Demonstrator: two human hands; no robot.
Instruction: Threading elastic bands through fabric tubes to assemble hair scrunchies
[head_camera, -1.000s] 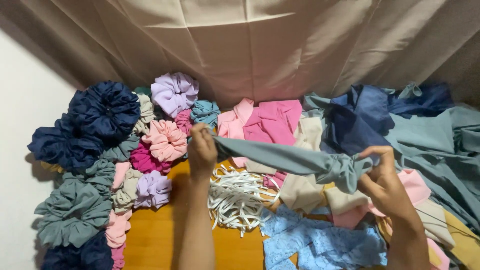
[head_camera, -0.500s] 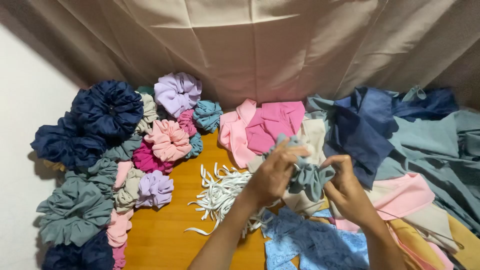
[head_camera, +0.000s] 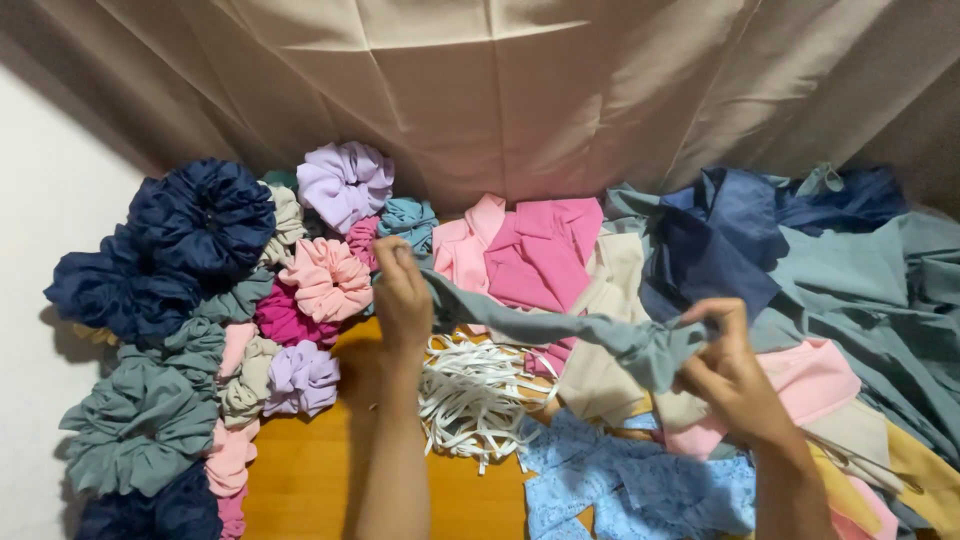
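Note:
A grey-green fabric tube is stretched between both hands above a wooden table. My left hand pinches its left end, near a pink scrunchie. My right hand grips the bunched right end, over pink and beige cloth pieces. A heap of white elastic strips lies just below the tube.
Several scrunchies in navy, lilac, grey-green and pink fill the left side. Pink, blue and teal cloth pieces pile up at the right. Light blue lace lies in front. A beige curtain hangs behind.
Half a second ago both hands were close together with the tube bunched. My left hand has since moved left, pulling the tube out long again.

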